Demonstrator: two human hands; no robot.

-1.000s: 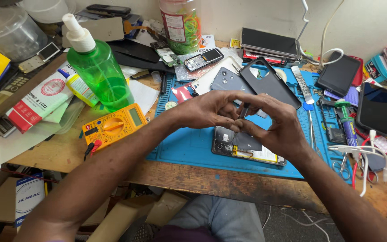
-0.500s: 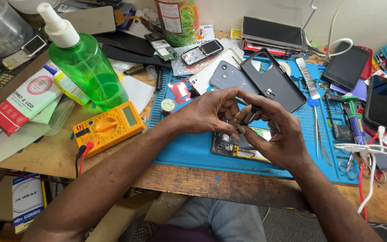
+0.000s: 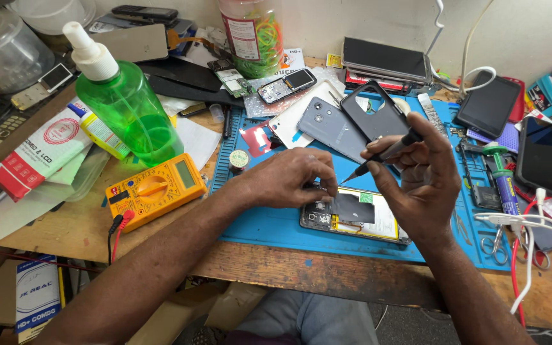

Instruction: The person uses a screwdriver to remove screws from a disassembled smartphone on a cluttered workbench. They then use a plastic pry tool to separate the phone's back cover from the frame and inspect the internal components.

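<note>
An opened phone with its back cover off lies on the blue work mat, showing a black patch and a pale battery. My left hand rests on the mat with its fingertips pinched at the phone's upper left corner. My right hand is lifted above the phone and grips a thin dark screwdriver, whose tip points down and left toward the phone.
A yellow multimeter and a green spray bottle stand left of the mat. A grey phone back and a black case lie behind the hands. More phones, scissors, tweezers and cables crowd the right side.
My hands have come apart: the right hand has lifted up and to the right with the screwdriver, while the left hand has stayed down at the phone's corner.
</note>
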